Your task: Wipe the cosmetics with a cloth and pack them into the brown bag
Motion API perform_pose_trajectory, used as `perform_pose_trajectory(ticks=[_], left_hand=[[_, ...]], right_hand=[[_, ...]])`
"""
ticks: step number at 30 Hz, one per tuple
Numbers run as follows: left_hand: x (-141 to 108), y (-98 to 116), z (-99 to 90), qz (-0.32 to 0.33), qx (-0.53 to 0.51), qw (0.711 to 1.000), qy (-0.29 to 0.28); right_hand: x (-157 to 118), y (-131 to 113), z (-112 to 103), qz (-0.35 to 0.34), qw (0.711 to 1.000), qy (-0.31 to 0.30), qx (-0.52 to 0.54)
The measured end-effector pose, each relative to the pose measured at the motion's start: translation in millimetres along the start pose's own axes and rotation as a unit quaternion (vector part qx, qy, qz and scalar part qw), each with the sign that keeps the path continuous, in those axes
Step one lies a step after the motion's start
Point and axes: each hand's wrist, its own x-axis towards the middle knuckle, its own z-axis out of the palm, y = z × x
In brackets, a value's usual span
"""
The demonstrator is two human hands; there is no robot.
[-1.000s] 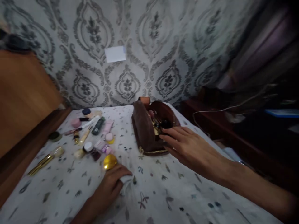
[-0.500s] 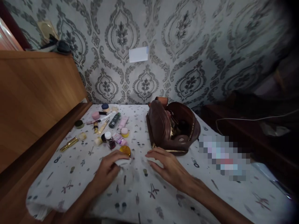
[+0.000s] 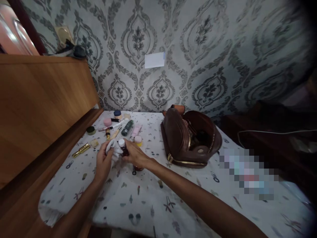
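My left hand (image 3: 103, 160) pinches a crumpled white cloth or tissue (image 3: 112, 144). Right beside it, my right hand (image 3: 137, 154) is wrapped round a small dark bottle (image 3: 125, 151) with a white cap, held upright. Cloth and bottle are close together; whether they touch, I cannot tell. Just beyond my hands lie a dark green bottle (image 3: 127, 128), a pink tube (image 3: 136, 131) and a small jar with a pale pink lid (image 3: 138, 140). A gold tube (image 3: 81, 150) lies left of my left hand. My right hand and wrist mostly cover an amber jar.
An open brown leather bag (image 3: 170, 138) stands on the patterned white cloth cover (image 3: 148, 198), right of my hands. Several cosmetics, including a pink jar (image 3: 107, 122) and a dark-lidded jar (image 3: 90, 130), lie at the back left. A wooden cabinet (image 3: 47, 109) borders the left side.
My right hand has moved left from beside the bag and taken hold of the white-capped bottle. My left hand has moved up and left with the white cloth. The view has shifted slightly.
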Motion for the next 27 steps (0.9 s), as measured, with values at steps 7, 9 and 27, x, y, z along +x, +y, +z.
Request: perform_pose_trajectory(ticks=[7, 9, 27], left_hand=[[-19.1, -17.6, 11.9, 0.086, 0.076, 0.988, -0.103], [-23.6, -25.6, 11.3, 0.101, 0.107, 0.981, -0.125], [-23.3, 34.9, 9.2, 0.041, -0.042, 0.971, -0.233]], right_hand=[[21.0, 11.5, -1.3, 0.056, 0.997, -0.03, 0.045], [22.7, 14.3, -2.2, 0.056, 0.995, -0.026, 0.073], [-66.4, 3.7, -27.3, 0.076, 0.781, 0.134, 0.606]])
